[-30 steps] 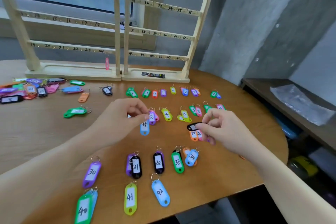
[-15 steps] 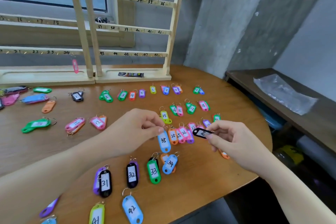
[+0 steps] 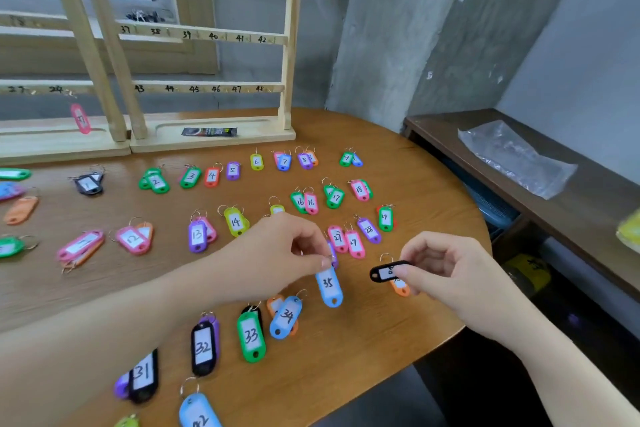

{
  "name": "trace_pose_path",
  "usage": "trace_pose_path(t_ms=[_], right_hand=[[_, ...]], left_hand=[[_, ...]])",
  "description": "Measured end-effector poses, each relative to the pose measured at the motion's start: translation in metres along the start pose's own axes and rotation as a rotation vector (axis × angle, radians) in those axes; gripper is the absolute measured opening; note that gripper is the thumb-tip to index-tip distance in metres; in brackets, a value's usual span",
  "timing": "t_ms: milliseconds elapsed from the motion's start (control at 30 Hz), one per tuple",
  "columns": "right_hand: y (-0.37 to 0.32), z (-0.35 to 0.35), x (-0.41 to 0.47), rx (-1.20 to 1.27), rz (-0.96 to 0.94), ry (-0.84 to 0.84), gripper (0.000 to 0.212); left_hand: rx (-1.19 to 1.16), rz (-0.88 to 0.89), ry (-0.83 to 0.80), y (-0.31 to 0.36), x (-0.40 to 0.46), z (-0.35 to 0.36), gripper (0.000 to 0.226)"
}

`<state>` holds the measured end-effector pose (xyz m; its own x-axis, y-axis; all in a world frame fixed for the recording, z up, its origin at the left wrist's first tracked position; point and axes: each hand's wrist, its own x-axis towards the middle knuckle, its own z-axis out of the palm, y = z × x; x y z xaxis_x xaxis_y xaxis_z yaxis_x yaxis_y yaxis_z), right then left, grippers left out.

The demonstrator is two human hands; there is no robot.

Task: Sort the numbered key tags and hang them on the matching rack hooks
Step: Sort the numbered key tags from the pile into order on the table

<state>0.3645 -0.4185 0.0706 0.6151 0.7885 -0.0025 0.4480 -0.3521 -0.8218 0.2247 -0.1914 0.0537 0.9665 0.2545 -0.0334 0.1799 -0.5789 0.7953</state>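
Observation:
My left hand (image 3: 277, 256) pinches the ring of a light blue key tag marked 35 (image 3: 329, 286), which dangles just right of the blue tag 34 (image 3: 285, 317). My right hand (image 3: 446, 270) pinches a black key tag (image 3: 386, 272) by one end; its number is partly covered by my fingers. Several coloured numbered tags lie in rows on the round wooden table (image 3: 349, 354). The wooden rack (image 3: 207, 35) with numbered hook rails stands at the back. One pink tag (image 3: 80, 118) hangs under hook 24.
An orange tag (image 3: 401, 288) lies under my right hand. A dark sachet (image 3: 209, 131) rests on the rack's base. To the right, past the table's edge, a lower dark shelf (image 3: 554, 163) carries a clear plastic bag (image 3: 512, 156).
The view has swung right and down. My left hand carried tag 35 toward the near row beside tag 34. My right hand kept hold of the black tag.

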Motion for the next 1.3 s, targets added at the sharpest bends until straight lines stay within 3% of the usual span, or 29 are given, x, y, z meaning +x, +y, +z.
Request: trace_pose_path(t_ms=[300, 567, 767, 1067, 1300], right_hand=[[0.013, 0.003, -0.004, -0.033, 0.036, 0.003, 0.023], [0.008, 0.006, 0.000, 0.070, 0.040, 0.013, 0.015], [0.004, 0.010, 0.007, 0.033, 0.048, -0.011, 0.015], [0.015, 0.012, 0.053, -0.132, 0.005, 0.137, 0.014], [0.012, 0.001, 0.095, -0.233, 0.032, 0.051, 0.011]], left_hand=[[0.160, -0.023, -0.054, -0.004, 0.004, 0.017, 0.009], [0.287, -0.009, -0.029, -0.002, 0.001, 0.022, 0.005], [0.294, 0.031, -0.002, -0.005, -0.005, 0.016, 0.011], [0.169, -0.073, 0.175, -0.021, -0.023, -0.018, 0.015], [0.132, -0.109, 0.216, -0.032, -0.033, -0.030, 0.011]])
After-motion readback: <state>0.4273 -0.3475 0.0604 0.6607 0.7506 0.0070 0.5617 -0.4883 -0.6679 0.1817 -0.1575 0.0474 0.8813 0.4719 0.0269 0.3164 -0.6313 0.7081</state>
